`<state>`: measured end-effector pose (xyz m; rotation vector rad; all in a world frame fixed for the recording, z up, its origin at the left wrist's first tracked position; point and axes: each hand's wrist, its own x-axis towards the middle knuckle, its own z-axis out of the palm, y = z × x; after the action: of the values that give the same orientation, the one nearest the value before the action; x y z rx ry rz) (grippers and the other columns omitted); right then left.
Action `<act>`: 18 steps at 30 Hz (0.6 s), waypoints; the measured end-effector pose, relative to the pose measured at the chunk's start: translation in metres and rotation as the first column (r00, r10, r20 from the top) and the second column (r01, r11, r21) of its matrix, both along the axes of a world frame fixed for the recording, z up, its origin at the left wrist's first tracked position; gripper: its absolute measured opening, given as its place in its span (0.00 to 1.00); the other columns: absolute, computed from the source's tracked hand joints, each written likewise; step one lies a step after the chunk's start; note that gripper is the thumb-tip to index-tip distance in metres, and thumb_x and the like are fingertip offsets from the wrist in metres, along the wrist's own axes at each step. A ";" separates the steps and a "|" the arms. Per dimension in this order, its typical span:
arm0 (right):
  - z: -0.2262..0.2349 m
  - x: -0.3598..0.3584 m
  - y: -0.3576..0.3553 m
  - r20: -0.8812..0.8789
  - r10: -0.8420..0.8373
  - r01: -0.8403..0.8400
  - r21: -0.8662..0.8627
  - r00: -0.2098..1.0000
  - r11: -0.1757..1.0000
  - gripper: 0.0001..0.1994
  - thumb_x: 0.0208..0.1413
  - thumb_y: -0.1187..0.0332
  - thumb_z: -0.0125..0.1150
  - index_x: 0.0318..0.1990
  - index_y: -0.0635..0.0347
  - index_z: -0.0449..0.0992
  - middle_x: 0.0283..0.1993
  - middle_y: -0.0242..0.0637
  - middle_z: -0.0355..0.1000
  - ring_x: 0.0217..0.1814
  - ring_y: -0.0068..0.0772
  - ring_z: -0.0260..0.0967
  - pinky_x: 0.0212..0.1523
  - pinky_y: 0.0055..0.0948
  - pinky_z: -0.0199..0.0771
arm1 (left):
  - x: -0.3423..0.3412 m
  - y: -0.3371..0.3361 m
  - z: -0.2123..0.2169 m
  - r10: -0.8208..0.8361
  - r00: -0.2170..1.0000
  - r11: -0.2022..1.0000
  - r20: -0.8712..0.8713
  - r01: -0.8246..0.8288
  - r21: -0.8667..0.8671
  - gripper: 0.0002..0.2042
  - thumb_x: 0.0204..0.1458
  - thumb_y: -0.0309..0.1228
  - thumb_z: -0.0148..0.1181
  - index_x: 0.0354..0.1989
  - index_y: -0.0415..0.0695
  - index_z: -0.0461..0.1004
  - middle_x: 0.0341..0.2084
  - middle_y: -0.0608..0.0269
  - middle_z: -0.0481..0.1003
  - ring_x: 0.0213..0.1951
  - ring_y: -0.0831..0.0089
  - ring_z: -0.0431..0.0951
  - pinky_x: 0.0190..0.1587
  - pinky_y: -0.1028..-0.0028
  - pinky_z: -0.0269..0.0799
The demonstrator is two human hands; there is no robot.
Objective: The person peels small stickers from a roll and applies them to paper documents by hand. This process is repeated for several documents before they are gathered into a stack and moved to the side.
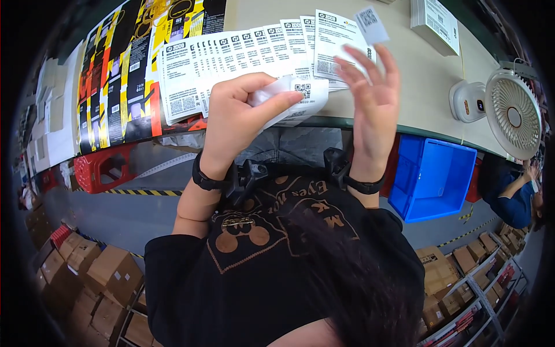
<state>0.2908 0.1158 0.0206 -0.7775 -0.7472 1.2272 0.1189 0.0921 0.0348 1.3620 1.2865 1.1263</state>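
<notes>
Workbench point(428, 87): stretched across the top in beige, dark along the near edge.
Black top point(219, 295): worn by the person, with tan lettering and line designs on the front, partly covered by hair.
Leaflet row point(219, 75): lay fanned out across the bench, all white, overlapping like dealt cards. Had a bold black heading up top, then small print way too fine to make out, with dense little blocks lower down.
Printed packaging sheets point(115, 63): sat at the left end of the row, partly under it. Pretty loud in black, yellow, red and white, with small pale text and barcodes.
Blue bin point(404, 179): stood below the bench edge, off to the right.
Fan point(513, 115): perched at the right end of the bench, white and round.
Leaflet stack point(436, 26): piled neatly near the far right edge, also printed in black.
Left hand point(231, 113): curled closed, pinching the label strip between thumb and fingers.
Right hand point(376, 98): raised beside the row's right end, loosely open with fingers spread.
Label strip point(312, 104): bunched and curved in the left hand, over the leaflets' lower edges, with a square code by the thumb.
Loose label point(370, 25): showed up right at the right fingertips, white with a square code. Couldn't tell if stuck to a finger.
</notes>
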 end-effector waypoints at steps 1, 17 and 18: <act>0.001 -0.001 -0.004 0.039 0.109 -0.108 -0.027 0.993 0.994 0.26 0.49 0.81 0.58 0.56 0.66 0.59 0.37 0.41 0.70 0.43 0.29 0.69 0.47 0.26 0.68 | 0.000 0.000 0.000 0.024 1.000 1.000 0.001 -0.024 -0.003 0.09 0.40 0.29 0.67 0.26 0.36 0.76 0.18 0.67 0.73 0.20 0.85 0.68 0.22 0.84 0.62; 0.002 0.021 -0.004 0.325 -0.096 0.060 0.119 0.941 0.991 0.32 0.46 0.85 0.57 0.60 0.66 0.51 0.32 0.38 0.70 0.36 0.25 0.69 0.41 0.23 0.70 | 0.016 0.019 0.016 -0.335 0.894 0.933 -0.298 0.272 -0.234 0.11 0.38 0.34 0.66 0.27 0.38 0.76 0.34 0.56 0.73 0.35 0.66 0.73 0.36 0.74 0.66; 0.002 0.029 0.000 0.249 -0.233 0.198 0.158 0.940 0.967 0.31 0.47 0.84 0.57 0.59 0.65 0.52 0.32 0.37 0.70 0.36 0.25 0.68 0.41 0.23 0.69 | 0.020 0.021 0.018 -0.390 0.868 0.902 -0.307 0.292 -0.319 0.11 0.39 0.34 0.65 0.28 0.39 0.77 0.36 0.55 0.73 0.37 0.65 0.73 0.38 0.74 0.66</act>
<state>0.3202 0.1160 0.0226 -0.9008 -0.9254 0.8753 0.1391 0.1129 0.0529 1.5645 1.3247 0.4472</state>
